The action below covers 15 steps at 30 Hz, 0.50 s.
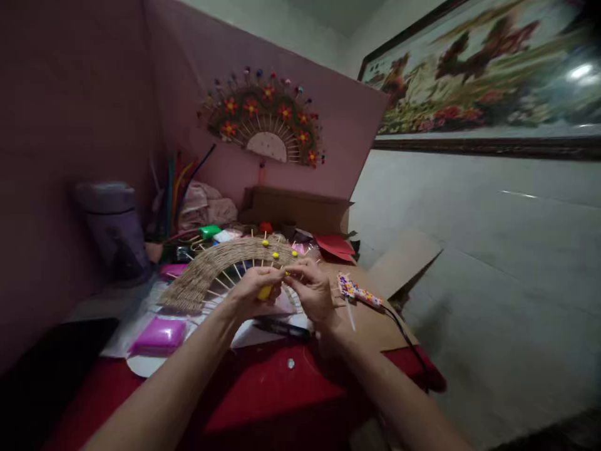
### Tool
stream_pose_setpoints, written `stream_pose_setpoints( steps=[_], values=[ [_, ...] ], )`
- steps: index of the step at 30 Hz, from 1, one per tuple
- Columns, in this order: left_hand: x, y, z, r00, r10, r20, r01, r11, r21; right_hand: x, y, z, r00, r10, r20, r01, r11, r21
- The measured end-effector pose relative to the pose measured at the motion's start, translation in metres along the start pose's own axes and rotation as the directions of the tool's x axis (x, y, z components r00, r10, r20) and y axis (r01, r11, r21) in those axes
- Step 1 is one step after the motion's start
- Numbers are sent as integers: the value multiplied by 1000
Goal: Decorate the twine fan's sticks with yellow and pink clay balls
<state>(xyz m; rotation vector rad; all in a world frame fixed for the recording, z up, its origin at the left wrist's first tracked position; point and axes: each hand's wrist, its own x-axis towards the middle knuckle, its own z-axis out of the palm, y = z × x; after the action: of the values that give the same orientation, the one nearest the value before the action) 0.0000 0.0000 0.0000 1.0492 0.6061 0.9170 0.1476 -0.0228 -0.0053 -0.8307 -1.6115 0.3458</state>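
My left hand (pixel 258 285) is closed on a yellow lump (pixel 265 292), which shows below its fingers. Close beside it, my right hand (pixel 310 291) is closed, its fingertips pinching a small yellow bit (pixel 287 274) that touches or nearly touches the left fingertips. Behind both hands lies a woven twine arch (pixel 201 272) with thin sticks fanning inward. Yellow beads sit along the arch, one (pixel 275 255) just above my hands. A black marker (pixel 282 328) lies under my wrists on white material.
A speckled glue gun (pixel 359 292) with a black cord rests on cardboard (pixel 375 329) at right. Pink packets (pixel 158 335), a purple bottle (pixel 114 232) and colored rods stand or lie left. Red paper (pixel 335 246) lies behind. A finished fan (pixel 267 119) hangs on the pink board.
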Motion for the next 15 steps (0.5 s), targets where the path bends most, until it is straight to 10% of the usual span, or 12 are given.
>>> stream_pose_setpoints(
  steps=[15],
  values=[
    [2, -5, -4, 1000, 15, 20, -14, 999, -49, 3, 0, -4, 990, 113, 90, -129, 970, 207]
  ],
)
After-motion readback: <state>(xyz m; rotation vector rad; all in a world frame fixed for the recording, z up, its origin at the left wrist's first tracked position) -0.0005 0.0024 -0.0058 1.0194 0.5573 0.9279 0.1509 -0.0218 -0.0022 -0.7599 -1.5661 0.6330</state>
